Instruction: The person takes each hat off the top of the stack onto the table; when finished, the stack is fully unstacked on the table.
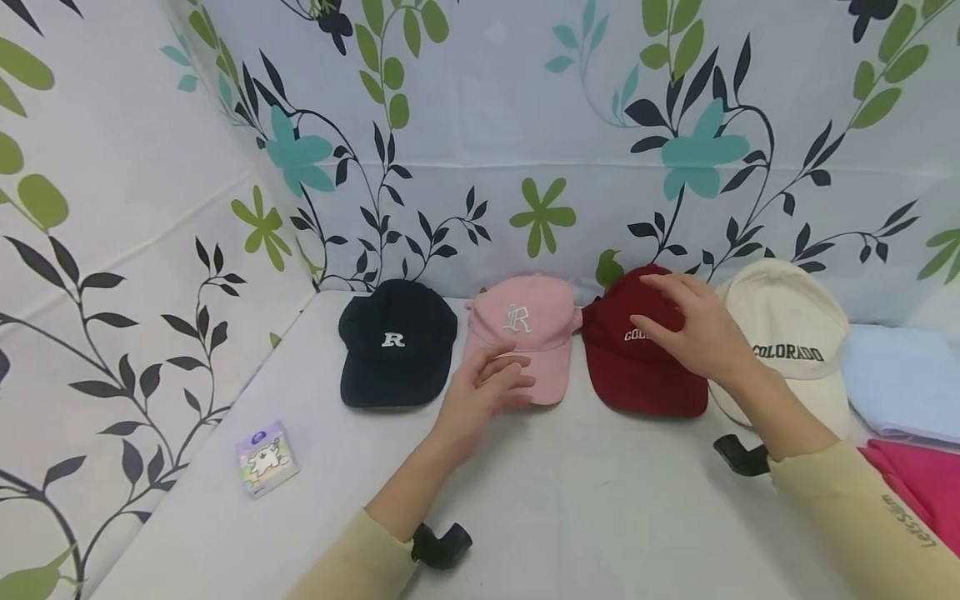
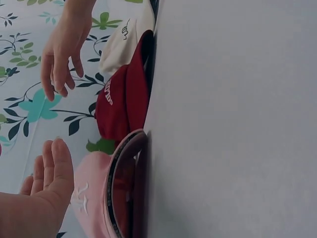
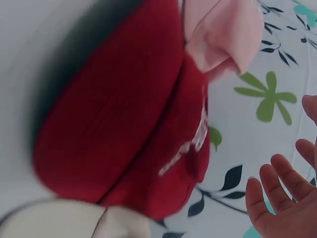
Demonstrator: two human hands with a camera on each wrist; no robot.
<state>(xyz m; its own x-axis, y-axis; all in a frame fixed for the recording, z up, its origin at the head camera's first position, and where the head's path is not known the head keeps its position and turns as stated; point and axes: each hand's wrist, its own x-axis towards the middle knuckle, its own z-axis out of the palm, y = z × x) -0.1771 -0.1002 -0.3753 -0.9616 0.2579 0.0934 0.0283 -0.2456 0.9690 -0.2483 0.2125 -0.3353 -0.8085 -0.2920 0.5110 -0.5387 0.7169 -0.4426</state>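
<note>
Caps stand in a row along the back of a white surface: a black cap point(image 1: 397, 350), a pink cap point(image 1: 521, 321), a dark red cap point(image 1: 637, 367) and a cream cap point(image 1: 795, 333) lettered COLORADO. My left hand point(image 1: 487, 392) hovers in front of the pink cap, fingers loosely bent, holding nothing. Above the dark red cap is my right hand point(image 1: 693, 329), its fingers spread and part of the lettering hidden behind it. The left wrist view shows the left palm beside the pink cap point(image 2: 94, 198). In the right wrist view the right fingers are apart from the dark red cap point(image 3: 129, 114).
A small lilac and white box point(image 1: 267, 458) with a cartoon animal lies at the left. Folded light blue cloth point(image 1: 903, 383) and bright pink cloth point(image 1: 918, 492) lie at the right. Behind the caps hangs a leaf-patterned curtain point(image 1: 465, 125).
</note>
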